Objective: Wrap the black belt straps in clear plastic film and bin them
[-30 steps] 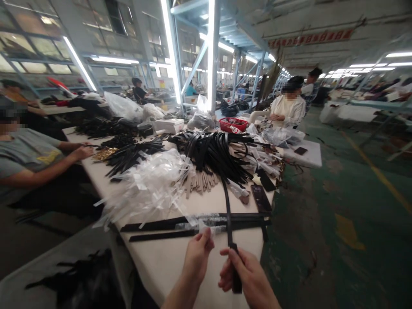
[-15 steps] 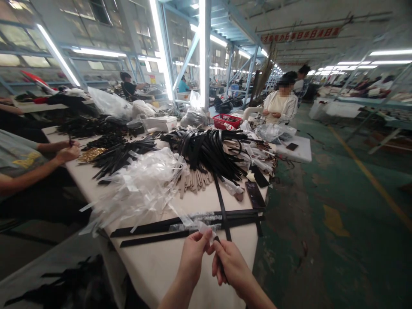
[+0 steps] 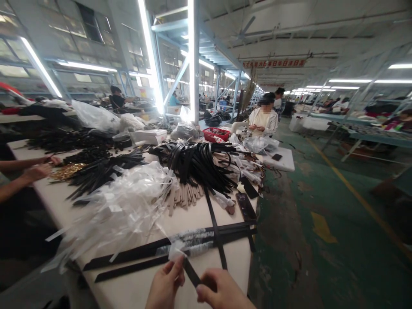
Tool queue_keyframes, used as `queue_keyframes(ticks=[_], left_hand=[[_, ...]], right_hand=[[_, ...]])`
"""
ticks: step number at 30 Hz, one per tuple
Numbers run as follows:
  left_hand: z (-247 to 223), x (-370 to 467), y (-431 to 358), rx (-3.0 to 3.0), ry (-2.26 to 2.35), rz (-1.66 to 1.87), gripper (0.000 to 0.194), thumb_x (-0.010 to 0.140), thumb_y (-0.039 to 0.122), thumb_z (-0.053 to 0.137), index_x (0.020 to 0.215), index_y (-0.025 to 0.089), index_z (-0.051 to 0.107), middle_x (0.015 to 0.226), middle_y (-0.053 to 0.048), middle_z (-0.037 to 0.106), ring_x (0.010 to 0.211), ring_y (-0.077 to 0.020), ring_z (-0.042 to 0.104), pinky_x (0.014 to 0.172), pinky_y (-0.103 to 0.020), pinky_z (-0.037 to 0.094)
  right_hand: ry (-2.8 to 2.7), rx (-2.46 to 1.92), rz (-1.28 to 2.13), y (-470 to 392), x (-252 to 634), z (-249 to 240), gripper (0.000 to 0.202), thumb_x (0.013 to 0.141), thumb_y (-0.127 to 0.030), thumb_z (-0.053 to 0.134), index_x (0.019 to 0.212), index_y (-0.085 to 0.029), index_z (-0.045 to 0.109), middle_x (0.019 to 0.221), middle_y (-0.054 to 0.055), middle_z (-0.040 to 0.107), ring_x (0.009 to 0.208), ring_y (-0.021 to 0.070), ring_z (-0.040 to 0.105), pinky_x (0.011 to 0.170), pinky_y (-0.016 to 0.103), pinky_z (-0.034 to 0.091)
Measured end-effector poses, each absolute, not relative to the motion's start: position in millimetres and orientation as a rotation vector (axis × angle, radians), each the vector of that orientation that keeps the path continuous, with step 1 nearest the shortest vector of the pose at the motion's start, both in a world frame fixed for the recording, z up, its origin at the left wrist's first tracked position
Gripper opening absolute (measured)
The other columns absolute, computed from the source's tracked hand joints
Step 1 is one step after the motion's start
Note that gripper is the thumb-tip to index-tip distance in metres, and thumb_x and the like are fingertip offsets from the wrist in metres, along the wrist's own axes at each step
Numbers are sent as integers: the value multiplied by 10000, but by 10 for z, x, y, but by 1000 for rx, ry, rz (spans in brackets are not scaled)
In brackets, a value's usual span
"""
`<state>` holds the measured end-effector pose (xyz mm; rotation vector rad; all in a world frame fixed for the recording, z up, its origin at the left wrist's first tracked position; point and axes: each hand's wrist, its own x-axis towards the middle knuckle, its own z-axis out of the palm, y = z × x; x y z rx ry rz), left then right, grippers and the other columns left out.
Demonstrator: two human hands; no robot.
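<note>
In the head view, a clear plastic sleeve (image 3: 175, 251) is pinched between the thumb and fingers of my left hand (image 3: 168, 280). A black strap (image 3: 191, 272) runs from the sleeve down to my right hand (image 3: 222, 288), whose thumb and fingers are closed around it. The strap's upper end meets the sleeve; whether it sits inside I cannot tell. Just beyond my hands, several black straps (image 3: 125, 253), partly wrapped in clear plastic, lie across the table (image 3: 128, 294). One more strap (image 3: 216, 227) crosses over them.
A heap of clear plastic sleeves (image 3: 128, 197) spreads to the left, beside a large bundle of black straps (image 3: 196, 163). A phone (image 3: 246, 207) lies near the table's right edge. Behind stands a red basket (image 3: 216, 134). At far left are a co-worker's hands (image 3: 37, 171).
My hands have moved apart, showing a length of the black strap between them. The view has shifted, so the table scene sits lower and further left.
</note>
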<state>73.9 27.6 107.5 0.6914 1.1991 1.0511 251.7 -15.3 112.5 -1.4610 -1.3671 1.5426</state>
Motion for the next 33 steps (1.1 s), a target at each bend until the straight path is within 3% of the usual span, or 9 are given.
queue_keyframes(ticks=[3,6,12,15,23,33], left_hand=[[1104,630,308,675,1304,1139,513,562,608,828,617,136,636,514,24,489,491,-106,408,508,-248,377],[1113,638,231,797,1342,1125,574,630,670,757,501,145,562,470,14,461,473,-103,397,488,-245,345],[1098,697,93,828,1177,1096,595,770,697,617,578,134,601,532,-18,520,474,-102,442,481,-239,336],[1044,735,25,850,1063,982,606,812,668,594,527,133,562,512,-17,492,462,-93,431,474,-237,319],[919,749,-101,556,941,1081,498,815,580,658,636,125,560,662,-19,542,508,-84,453,497,-241,345],[966,751,-75,479,878,1117,510,830,580,647,609,139,519,612,5,496,493,-75,415,493,-242,309]], right_hand=[[-1568,-1576,1396,-203,2552,1193,301,891,-349,538,729,-139,682,592,35,674,519,118,614,485,171,410],[-1557,-1562,1423,-251,2506,1270,362,943,-391,434,837,-138,670,567,14,655,376,88,524,381,162,346],[-1524,-1700,1619,-381,2535,1294,395,934,-475,395,806,-156,589,458,-18,571,260,96,443,276,173,252],[-1477,-1575,1758,-448,2627,1302,401,924,-510,412,811,-165,583,444,-33,550,254,89,418,273,174,232],[-1236,-1483,1654,-542,2825,1349,384,913,-552,477,905,-174,544,515,-51,570,270,41,326,310,175,168],[-1204,-1382,1812,-644,2739,1475,392,905,-552,494,909,-165,558,479,-53,551,277,40,290,311,175,156]])
